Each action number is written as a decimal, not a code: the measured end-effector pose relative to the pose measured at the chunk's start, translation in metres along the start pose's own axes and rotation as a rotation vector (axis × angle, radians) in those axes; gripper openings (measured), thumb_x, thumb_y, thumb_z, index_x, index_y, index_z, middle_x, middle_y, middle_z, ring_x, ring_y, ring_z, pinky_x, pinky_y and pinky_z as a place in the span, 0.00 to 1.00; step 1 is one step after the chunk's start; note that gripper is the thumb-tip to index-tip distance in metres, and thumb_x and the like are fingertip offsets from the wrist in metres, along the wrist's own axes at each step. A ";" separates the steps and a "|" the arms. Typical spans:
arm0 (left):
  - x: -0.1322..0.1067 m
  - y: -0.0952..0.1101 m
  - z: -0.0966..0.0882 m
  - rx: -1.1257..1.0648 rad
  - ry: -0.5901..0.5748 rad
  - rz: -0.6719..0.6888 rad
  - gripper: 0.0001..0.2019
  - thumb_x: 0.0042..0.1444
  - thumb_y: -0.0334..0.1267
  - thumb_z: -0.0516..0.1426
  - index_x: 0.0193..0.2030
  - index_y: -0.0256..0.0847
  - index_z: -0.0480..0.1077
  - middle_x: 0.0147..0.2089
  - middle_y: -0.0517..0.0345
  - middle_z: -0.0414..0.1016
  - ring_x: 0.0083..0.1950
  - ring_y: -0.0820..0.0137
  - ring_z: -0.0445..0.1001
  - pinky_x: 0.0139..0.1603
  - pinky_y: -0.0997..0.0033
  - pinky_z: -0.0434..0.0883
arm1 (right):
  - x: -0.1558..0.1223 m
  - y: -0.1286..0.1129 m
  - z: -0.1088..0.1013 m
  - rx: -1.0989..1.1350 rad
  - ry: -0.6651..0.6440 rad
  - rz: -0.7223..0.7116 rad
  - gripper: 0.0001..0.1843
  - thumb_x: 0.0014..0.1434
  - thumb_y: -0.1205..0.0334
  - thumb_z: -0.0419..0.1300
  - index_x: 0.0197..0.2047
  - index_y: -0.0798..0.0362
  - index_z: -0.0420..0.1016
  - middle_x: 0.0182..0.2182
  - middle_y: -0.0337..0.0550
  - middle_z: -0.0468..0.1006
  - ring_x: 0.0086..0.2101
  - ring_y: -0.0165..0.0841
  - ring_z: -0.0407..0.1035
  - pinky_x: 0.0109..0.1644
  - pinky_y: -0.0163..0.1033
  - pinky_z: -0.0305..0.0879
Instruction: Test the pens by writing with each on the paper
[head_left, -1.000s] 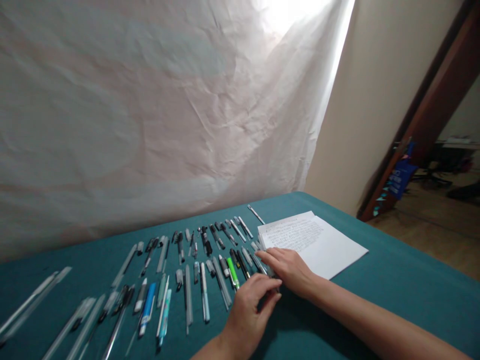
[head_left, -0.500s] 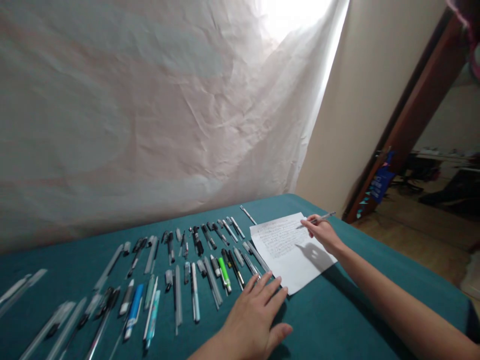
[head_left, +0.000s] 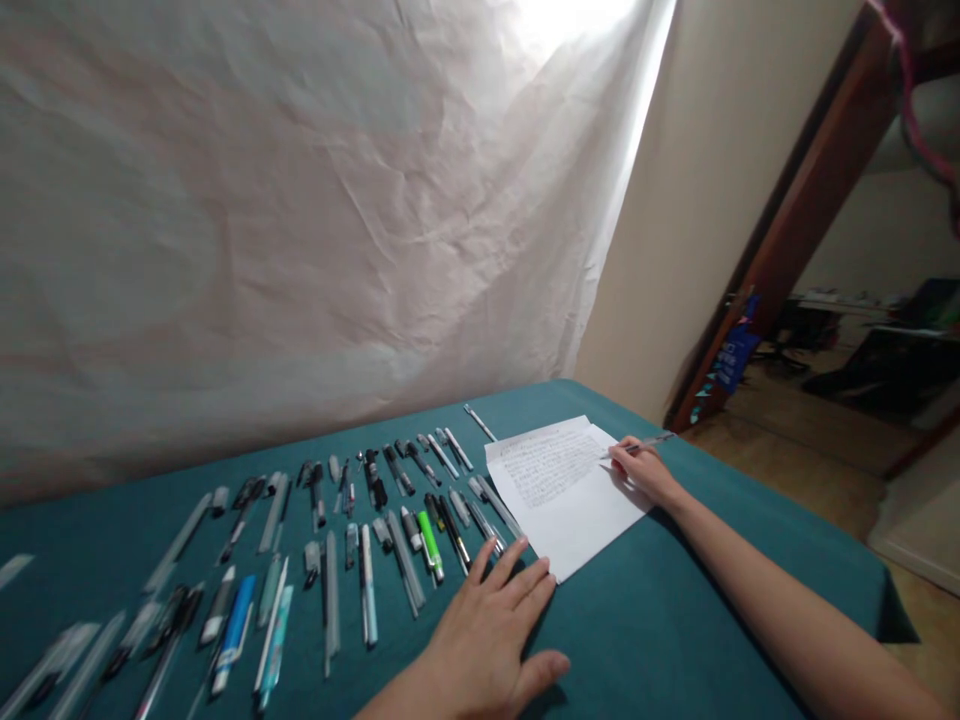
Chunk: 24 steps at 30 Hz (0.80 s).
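My right hand (head_left: 637, 470) is closed around a slim pen (head_left: 654, 441), its tip at the right part of the written lines on a white paper sheet (head_left: 577, 545). Rows of small dark handwriting cover the sheet's upper part. My left hand (head_left: 491, 630) lies with fingers spread, its fingertips at the paper's lower left corner and next to several pens. Close to those fingers are a bright green pen (head_left: 430, 546) and a black pen (head_left: 454, 530).
Several pens and caps lie in rows over the left of the green-covered table (head_left: 630, 640), among them a blue pen (head_left: 235, 632) and a teal patterned pen (head_left: 275, 645). One white pen (head_left: 480, 422) lies beyond the paper. A wrinkled pale sheet (head_left: 300, 200) hangs behind.
The view has turned slightly right, so the table things sit further left. My right hand has lowered, bringing the pen down to the paper. My left hand stays spread by the sheet's corner.
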<state>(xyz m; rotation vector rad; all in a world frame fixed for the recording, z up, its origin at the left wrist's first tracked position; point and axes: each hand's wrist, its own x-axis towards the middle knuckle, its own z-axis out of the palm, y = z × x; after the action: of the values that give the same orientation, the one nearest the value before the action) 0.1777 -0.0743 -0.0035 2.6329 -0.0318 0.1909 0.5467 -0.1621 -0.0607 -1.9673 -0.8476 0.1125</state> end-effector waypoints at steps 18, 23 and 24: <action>0.003 -0.001 0.004 0.042 0.007 -0.005 0.28 0.56 0.54 0.46 0.62 0.48 0.52 0.63 0.57 0.55 0.66 0.58 0.45 0.64 0.50 0.38 | 0.004 0.007 0.002 -0.191 0.022 -0.105 0.13 0.51 0.52 0.51 0.24 0.52 0.63 0.14 0.36 0.70 0.17 0.29 0.64 0.25 0.33 0.57; 0.002 -0.001 -0.001 0.089 -0.078 0.008 0.28 0.58 0.53 0.43 0.64 0.48 0.47 0.65 0.59 0.51 0.67 0.59 0.41 0.64 0.49 0.38 | 0.005 0.008 0.002 -0.190 0.019 -0.107 0.13 0.52 0.51 0.50 0.25 0.52 0.63 0.13 0.36 0.69 0.16 0.29 0.62 0.22 0.33 0.56; 0.002 -0.001 -0.002 0.090 -0.085 0.008 0.28 0.58 0.53 0.43 0.64 0.48 0.47 0.65 0.59 0.50 0.67 0.59 0.41 0.64 0.49 0.38 | 0.005 0.009 0.002 -0.186 0.012 -0.109 0.14 0.52 0.51 0.50 0.25 0.52 0.63 0.13 0.36 0.70 0.15 0.28 0.63 0.22 0.33 0.56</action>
<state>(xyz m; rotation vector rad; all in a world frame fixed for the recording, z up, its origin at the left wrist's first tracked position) 0.1797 -0.0724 -0.0022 2.7297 -0.0634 0.0840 0.5538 -0.1601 -0.0678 -2.0867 -0.9850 -0.0437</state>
